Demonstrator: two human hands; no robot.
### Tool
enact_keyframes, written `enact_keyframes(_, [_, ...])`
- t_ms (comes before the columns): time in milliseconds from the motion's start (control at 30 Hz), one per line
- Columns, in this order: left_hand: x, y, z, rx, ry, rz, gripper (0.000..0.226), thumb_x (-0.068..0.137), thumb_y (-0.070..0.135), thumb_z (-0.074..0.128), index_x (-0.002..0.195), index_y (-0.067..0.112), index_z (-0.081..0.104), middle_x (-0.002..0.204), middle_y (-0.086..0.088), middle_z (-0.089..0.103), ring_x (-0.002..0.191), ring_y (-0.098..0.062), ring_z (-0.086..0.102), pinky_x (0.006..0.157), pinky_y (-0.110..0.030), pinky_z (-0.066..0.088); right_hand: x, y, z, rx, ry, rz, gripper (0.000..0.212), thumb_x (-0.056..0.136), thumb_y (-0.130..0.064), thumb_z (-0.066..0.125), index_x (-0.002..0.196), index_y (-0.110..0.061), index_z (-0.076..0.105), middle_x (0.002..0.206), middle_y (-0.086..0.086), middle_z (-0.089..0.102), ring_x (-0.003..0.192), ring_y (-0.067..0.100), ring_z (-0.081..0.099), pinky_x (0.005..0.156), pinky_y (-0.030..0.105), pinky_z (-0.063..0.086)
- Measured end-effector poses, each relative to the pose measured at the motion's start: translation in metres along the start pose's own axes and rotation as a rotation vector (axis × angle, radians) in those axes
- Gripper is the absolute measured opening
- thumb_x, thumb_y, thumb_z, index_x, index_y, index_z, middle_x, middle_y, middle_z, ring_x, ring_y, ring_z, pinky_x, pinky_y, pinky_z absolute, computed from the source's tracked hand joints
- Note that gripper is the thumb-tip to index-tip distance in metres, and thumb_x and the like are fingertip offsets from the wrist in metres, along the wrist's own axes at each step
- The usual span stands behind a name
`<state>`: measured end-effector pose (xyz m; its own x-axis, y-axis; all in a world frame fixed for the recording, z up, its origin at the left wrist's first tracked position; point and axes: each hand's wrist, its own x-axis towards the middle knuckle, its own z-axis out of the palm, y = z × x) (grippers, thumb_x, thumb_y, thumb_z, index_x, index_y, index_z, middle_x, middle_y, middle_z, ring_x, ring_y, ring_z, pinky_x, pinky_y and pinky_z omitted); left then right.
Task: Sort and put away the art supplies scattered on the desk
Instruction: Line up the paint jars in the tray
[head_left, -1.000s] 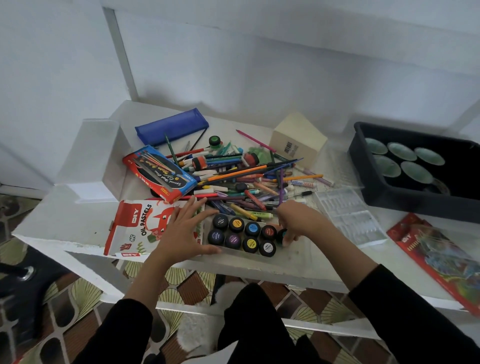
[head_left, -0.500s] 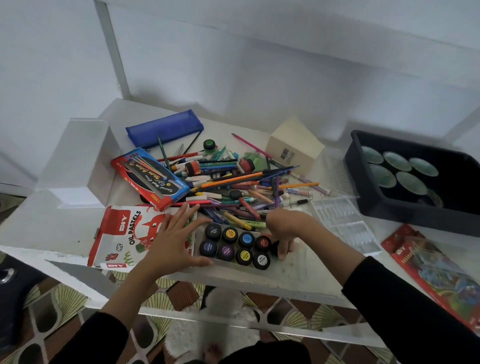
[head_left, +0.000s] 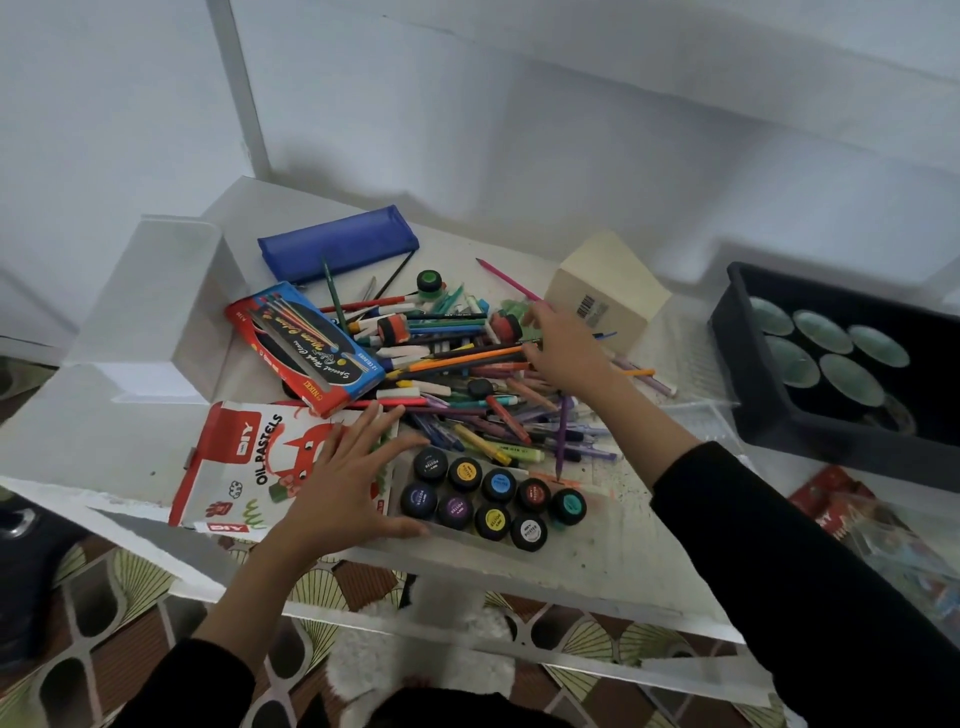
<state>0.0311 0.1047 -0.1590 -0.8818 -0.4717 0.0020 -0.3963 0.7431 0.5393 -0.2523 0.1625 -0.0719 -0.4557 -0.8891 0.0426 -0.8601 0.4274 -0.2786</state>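
Blue pencil case, black bin, white desk.

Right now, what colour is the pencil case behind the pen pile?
The pencil case is dark blue; the head view shows it.

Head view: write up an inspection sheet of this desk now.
Surface: white desk, paint-stained near the front edge.
Job's things: loose pile of pens and pencils; nine paint pots packed together; oil pastels box; colour-pen box; blue pencil case.
Clutter: cream box; black bin with greenish round tops inside; red packet at right.
Grips: left hand flat on the oil pastels box, thumb by the pots; right hand spread over the pile, holding nothing visible.
Cables: nothing seen.
Surroundings: white wall behind; patterned floor below.
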Motion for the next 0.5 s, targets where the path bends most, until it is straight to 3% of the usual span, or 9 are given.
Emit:
enact_keyframes(100, [0.0,0.001,-0.001,-0.008,0.001,-0.002,0.1,0.046,0.096,0.04,0.134,0.052,0.025,0.154,0.021,-0.004,0.139,0.002,-0.023,0.114,-0.039,-0.014,0.02,0.006,0.019,-0.025,-0.066,-0.014,0.047,0.09,-0.009,0.051,0.136,-0.012,0.04,0.138,0.011,0.043,0.125,0.031,0.038,0.099,0.041,0.037])
enact_keyframes(200, [-0.001,0.002,-0.001,-0.006,0.008,-0.009,0.094,0.05,0.086,0.051,0.134,0.052,0.027,0.153,0.023,-0.004,0.14,0.002,-0.021,0.115,-0.04,-0.012,0.035,0.012,0.029,-0.042,-0.156,-0.019,0.047,0.094,-0.016,0.047,0.14,-0.021,0.034,0.144,0.006,0.039,0.13,0.03,0.034,0.098,0.052,0.04])
enact_keyframes(333, [0.0,0.002,0.0,-0.027,0.027,0.004,0.1,0.047,0.097,0.039,0.135,0.051,0.028,0.154,0.022,-0.002,0.14,0.002,-0.02,0.115,-0.042,-0.011,0.044,0.015,0.034,-0.016,-0.088,-0.027,0.033,0.093,-0.02,0.052,0.125,-0.02,0.048,0.128,0.008,0.051,0.119,0.029,0.045,0.092,0.052,0.043])
enact_keyframes(500, [-0.001,0.0,0.0,-0.03,0.021,0.0,0.096,0.047,0.098,0.035,0.133,0.054,0.027,0.153,0.022,-0.004,0.14,0.001,-0.021,0.115,-0.042,-0.012,0.037,0.015,0.032,0.085,0.019,0.009,0.031,0.089,-0.024,0.059,0.117,-0.014,0.048,0.117,0.009,0.057,0.106,0.028,0.053,0.09,0.049,0.044])
